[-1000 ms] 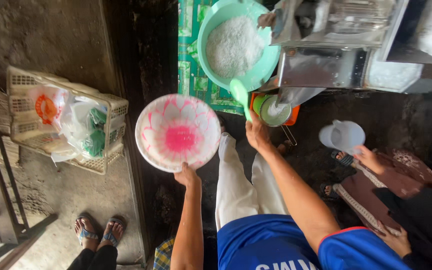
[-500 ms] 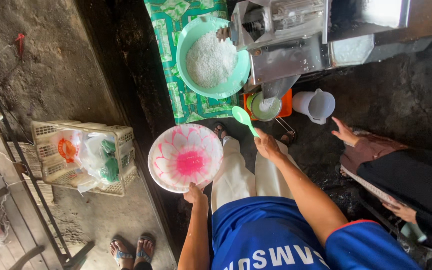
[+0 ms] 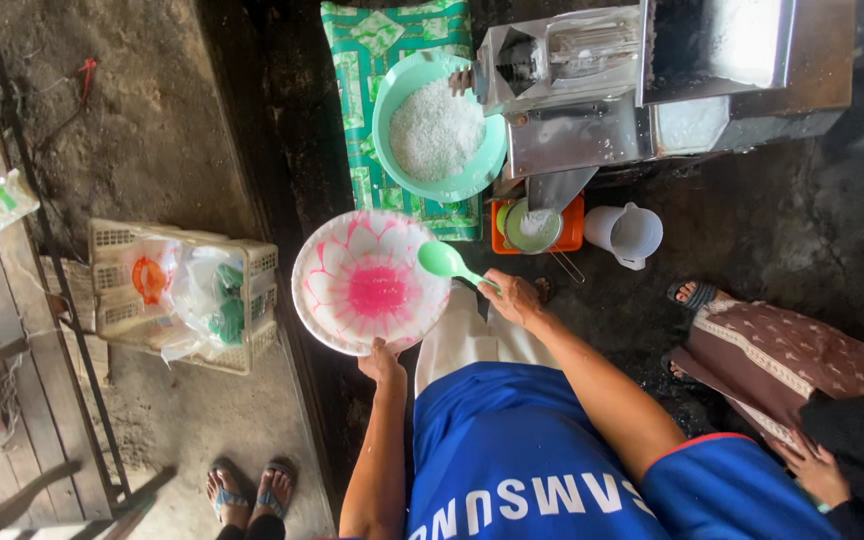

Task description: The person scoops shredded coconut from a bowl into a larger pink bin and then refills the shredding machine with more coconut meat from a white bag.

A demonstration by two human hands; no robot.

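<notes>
A: At the upper right of the frame we are facing the metal grating machine, and it is feeding white gratings into the teal basin on the green patterned mat. If that basin is sitting off the chute, we are probably losing gratings onto the dirt.

B: Lower, at mid-frame, our left hand is gripping the near rim of the pink-and-white flower bowl, fingers clenched on one edge only. We are risking a tilt that way.

A: Our right hand is closed around the handle of the green scoop, and its head is hanging over the bowl's right rim. It looks empty, though we cannot be sure.

B: A knock from the scoop could be tipping the bowl toward the small green pot on the orange stand.
</notes>
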